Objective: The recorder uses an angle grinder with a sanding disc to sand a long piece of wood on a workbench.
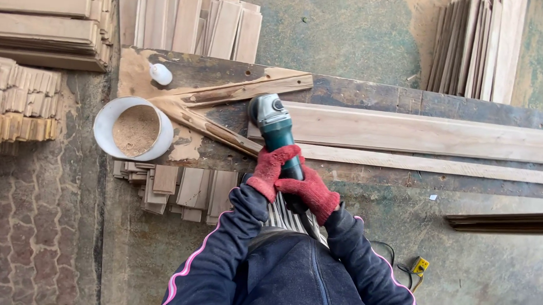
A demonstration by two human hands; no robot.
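Grinder point(275, 134) at frame centre points its long axis up-frame, head on the plank point(415, 132); I see my left hand point(271, 170) and right hand point(309, 190) wrapped tight around its handle.

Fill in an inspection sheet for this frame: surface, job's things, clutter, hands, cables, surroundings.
Surface: dark, worn workbench smeared with sawdust.
Job's things: green angle grinder with its head at the end of a long pale plank; thinner strip lies alongside.
Clutter: white bucket of sawdust, small white bottle, forked wood offcut.
Hands: left hand and right hand, both in red gloves, wrapped around the grinder's body.
Cables: dark cord on the floor by a yellow plug.
Surroundings: stacked wood pieces left, leaning boards right, short blocks below the bench.
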